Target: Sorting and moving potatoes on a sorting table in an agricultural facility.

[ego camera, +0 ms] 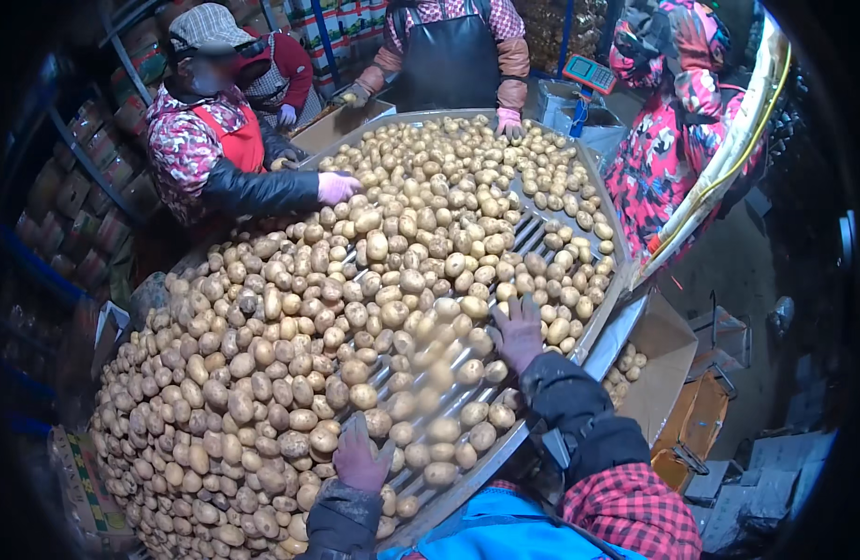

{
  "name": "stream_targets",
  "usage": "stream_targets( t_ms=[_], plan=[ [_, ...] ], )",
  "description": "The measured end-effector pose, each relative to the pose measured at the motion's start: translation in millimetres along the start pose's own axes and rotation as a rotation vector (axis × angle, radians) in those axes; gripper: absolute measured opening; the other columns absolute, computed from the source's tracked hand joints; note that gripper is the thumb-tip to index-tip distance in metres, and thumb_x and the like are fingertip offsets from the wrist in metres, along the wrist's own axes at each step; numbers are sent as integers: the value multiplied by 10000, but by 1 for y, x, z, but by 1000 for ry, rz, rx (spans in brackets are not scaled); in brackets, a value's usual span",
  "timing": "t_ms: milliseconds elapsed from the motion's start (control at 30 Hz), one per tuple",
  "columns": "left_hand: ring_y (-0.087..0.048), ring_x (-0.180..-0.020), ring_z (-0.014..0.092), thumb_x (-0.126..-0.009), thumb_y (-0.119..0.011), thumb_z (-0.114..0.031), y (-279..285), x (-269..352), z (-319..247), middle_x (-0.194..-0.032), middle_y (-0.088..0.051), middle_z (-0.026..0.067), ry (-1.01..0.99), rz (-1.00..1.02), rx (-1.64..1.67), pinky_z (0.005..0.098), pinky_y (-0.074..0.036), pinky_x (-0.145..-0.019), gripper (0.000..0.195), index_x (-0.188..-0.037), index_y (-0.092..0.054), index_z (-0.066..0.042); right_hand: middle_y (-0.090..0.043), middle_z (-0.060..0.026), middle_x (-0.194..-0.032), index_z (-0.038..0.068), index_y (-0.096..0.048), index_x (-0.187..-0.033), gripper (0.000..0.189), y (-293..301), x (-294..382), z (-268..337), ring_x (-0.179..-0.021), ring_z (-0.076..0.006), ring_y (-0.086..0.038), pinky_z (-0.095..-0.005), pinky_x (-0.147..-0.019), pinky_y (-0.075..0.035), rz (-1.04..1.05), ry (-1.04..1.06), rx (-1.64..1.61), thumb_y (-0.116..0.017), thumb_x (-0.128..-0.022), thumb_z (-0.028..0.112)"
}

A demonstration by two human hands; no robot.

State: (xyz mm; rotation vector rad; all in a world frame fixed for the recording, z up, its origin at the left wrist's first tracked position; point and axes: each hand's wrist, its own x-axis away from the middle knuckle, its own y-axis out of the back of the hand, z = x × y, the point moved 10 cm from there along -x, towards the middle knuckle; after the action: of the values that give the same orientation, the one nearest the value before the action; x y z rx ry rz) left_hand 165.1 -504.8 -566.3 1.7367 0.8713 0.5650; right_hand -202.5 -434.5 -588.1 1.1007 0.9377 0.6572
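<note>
My left hand (361,456), in a dirty purple-grey glove, lies against the near side of a big heap of potatoes (248,392), its thumb held apart from the fingers. To the right and farther out, my right hand (521,336), gloved alike, reaches over the potatoes near the metal rim, fingers spread. Neither hand shows a potato in its grasp; what lies under the palms is hidden. Between the hands, loose potatoes rest on the parallel metal bars (465,360) of the sorting table. Some potatoes there look blurred.
A metal rim (472,476) edges the table. Co-workers' gloved hands (337,187) (509,124) touch potatoes across from me. A cardboard box (664,364) with potatoes stands at right, beside an orange crate (692,420). A wrapped pole (717,168) rises near a scale display (589,73).
</note>
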Motion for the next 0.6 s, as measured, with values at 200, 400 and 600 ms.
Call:
stream_targets(
  t_ms=[200, 400, 600],
  plan=[
    [-478, -1283, 413, -811, -731, -272, 69, 13, 17, -1334, -549, 234, -98, -112, 167, 535, -378, -1071, 636, -1358, -534, -14, -462, -249, -1396, 166, -571, -1321, 586, -41, -62, -77, -1337, -475, -365, -665, -1090, -260, 177, -273, 78, -685, -808, 426],
    [-279, -1441, 447, -870, -631, -170, 103, 55, 104, -1481, -416, 217, 171, -291, -360, 590, -253, -1160, 554, -1391, -516, -21, -561, -163, -1270, 66, -692, -1155, 446, -42, -33, 96, -1167, -338, -521, -498, -1073, -391, 115, 302, -196, -645, -833, 371],
    [-249, -1462, 457, -962, -545, -240, 97, 73, 140, -1489, -422, 204, 191, -315, -276, 603, -246, -1157, 487, -1387, -513, -5, -527, -198, -1331, 147, -645, -1190, 371, 25, 7, 54, -1320, -418, -435, -537, -1081, -339, 159, 186, -98, -633, -848, 292]
  ],
)
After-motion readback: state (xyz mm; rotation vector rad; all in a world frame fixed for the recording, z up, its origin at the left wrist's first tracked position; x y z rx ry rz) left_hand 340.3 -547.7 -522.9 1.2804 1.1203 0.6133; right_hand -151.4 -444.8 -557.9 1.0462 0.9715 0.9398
